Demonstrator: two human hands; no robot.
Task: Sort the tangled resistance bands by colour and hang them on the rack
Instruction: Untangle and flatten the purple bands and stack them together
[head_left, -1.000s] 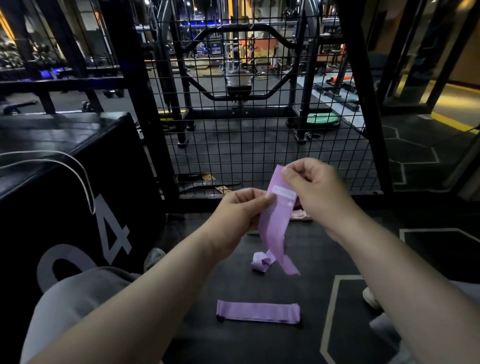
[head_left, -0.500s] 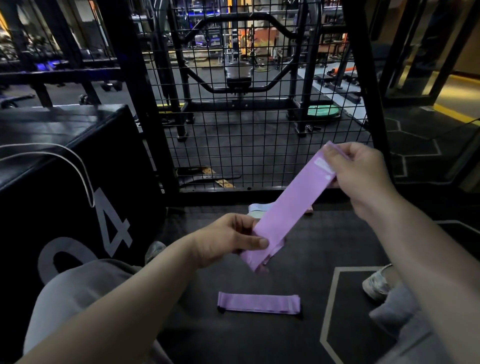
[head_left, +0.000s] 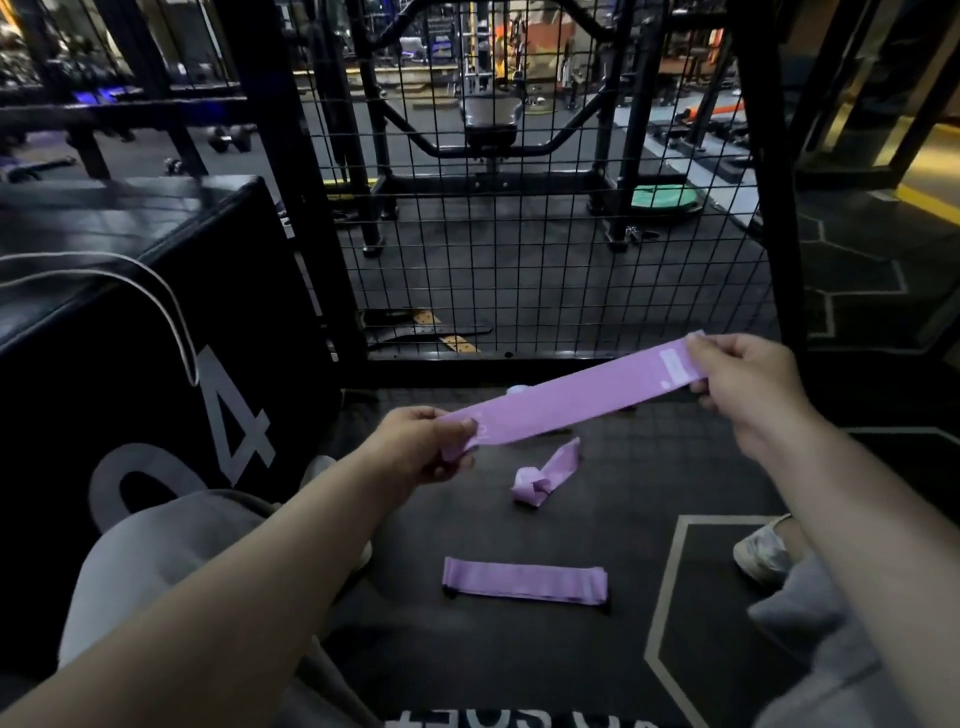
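A purple resistance band (head_left: 571, 399) is stretched flat between both hands above the dark floor. My left hand (head_left: 415, 452) pinches its lower left end. My right hand (head_left: 748, 384) pinches its upper right end, beside a white label. Below it on the floor lies a knotted purple band (head_left: 543, 475). A flat, folded purple band (head_left: 524, 581) lies closer to me. A pale band (head_left: 517, 388) peeks out behind the stretched one, mostly hidden.
A black wire mesh panel (head_left: 545, 234) in a black frame stands just ahead. A black padded box (head_left: 156, 332) marked with a number sits at left, a white cord draped over it. My knees and a white shoe (head_left: 763, 553) flank the floor space.
The hands have drawn apart and the band has gone from hanging crumpled to stretched out flat. The knotted purple band that hung with it now lies on the floor.
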